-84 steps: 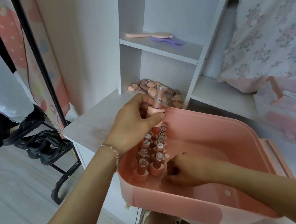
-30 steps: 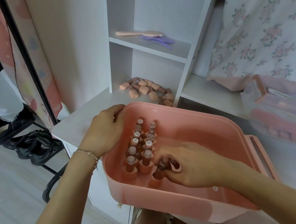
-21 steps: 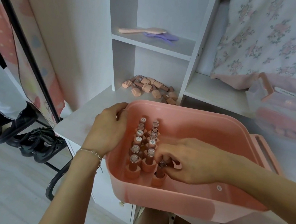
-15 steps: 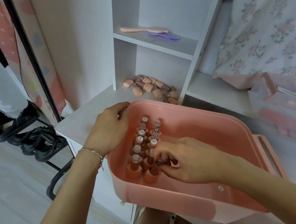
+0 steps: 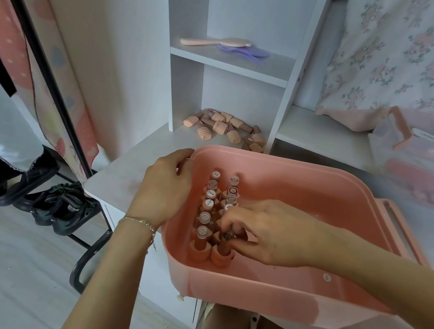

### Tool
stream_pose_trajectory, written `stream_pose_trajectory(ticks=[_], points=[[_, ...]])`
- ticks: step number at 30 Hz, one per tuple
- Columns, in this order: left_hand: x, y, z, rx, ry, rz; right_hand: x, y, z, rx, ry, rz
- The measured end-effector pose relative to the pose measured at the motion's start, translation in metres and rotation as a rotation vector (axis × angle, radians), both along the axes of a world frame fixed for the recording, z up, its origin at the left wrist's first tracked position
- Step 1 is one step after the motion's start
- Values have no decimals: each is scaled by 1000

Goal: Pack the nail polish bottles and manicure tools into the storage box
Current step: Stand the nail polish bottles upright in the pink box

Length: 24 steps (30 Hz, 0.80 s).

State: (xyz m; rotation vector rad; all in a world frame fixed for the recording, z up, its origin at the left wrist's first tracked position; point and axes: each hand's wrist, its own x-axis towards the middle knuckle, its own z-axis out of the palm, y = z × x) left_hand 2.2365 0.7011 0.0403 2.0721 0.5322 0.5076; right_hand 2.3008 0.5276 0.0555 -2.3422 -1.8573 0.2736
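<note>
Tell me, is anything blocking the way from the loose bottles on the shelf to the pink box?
Nothing visible. The loose bottles lie just behind the box, whose top is open, with bare floor right of the rows.

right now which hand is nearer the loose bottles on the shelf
Left. The left hand grips the box at its far left corner, just in front of the loose bottles. The right hand is lower inside the box, pinching a front-row bottle.
</note>
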Motion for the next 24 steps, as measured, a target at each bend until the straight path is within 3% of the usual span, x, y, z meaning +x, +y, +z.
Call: stream_pose_trajectory(ticks=[15, 20, 24], points=[[-1, -1, 1, -7, 1, 3, 1, -3, 1, 38, 24, 20], [-1, 0, 0, -12, 1, -7, -3, 1, 7, 214, -91, 80], [-1, -1, 0, -13, -14, -14, -8, 14, 6, 226, -102, 140]])
